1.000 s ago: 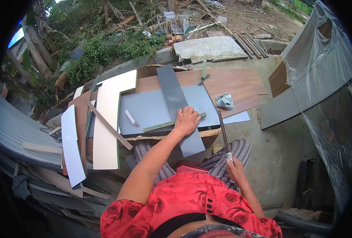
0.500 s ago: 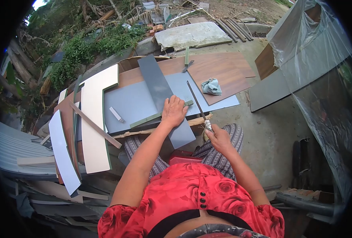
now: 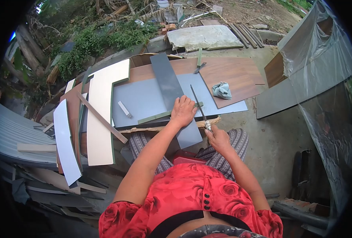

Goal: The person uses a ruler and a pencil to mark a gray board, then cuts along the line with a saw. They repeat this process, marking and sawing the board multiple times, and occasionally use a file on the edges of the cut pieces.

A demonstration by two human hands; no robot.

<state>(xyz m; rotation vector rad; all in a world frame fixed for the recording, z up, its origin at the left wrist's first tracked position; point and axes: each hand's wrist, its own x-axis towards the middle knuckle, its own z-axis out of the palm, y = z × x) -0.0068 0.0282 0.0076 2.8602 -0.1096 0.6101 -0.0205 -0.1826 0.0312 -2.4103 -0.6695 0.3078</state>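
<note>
My left hand [image 3: 184, 111] presses down on a narrow green strip [image 3: 154, 117], its fingers together over it. Beneath the strip lies a long dark grey board [image 3: 166, 79], set crosswise on the work surface. In my right hand [image 3: 218, 141] is a long, narrow-bladed knife [image 3: 198, 101] with a white wrapped handle. Its blade points away from me and crosses the strip's right end, close beside my left fingers. A small pale block [image 3: 125, 109] lies left of the strip.
Cream panels [image 3: 100, 119] and a brown slat [image 3: 102, 118] lie to the left. A crumpled cloth [image 3: 222, 90] rests on a brown wood-grain board [image 3: 239, 75]; a small dark tool [image 3: 200, 67] lies behind it. Plastic sheeting [image 3: 315, 59] hangs at the right.
The knife has shifted left relative to the board, and its blade now overlaps the strip's end nearer my left hand. My left hand stays on the strip; the whole view has shifted slightly.
</note>
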